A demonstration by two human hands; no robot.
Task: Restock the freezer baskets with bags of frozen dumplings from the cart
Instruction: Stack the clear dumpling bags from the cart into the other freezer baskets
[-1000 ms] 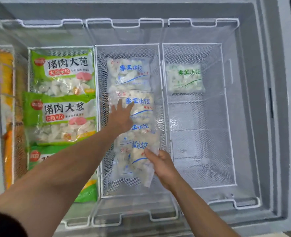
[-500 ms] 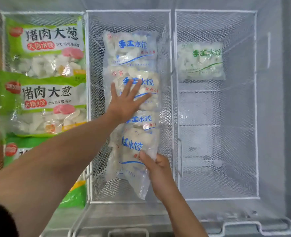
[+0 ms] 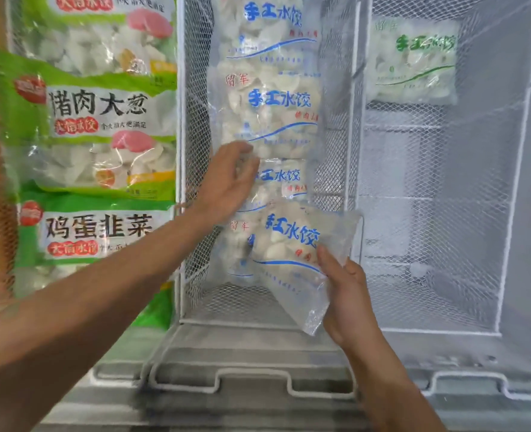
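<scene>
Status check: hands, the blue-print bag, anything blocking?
Right hand grips blue-print bag, tilted over middle basket. Left hand on the bag row. Nothing blocking.

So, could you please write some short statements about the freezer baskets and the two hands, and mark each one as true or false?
1. The right hand holds a clear bag with blue print at the near end of the middle basket. True.
2. The left hand grips a green bag in the left basket. False: it is over the blue-print bags in the middle basket.
3. The right basket holds one bag with green print, at its far end. True.
4. The middle basket contains no bags. False: several blue-print bags lie in a row in it.
5. The green bags lie in the left basket. True.
</scene>
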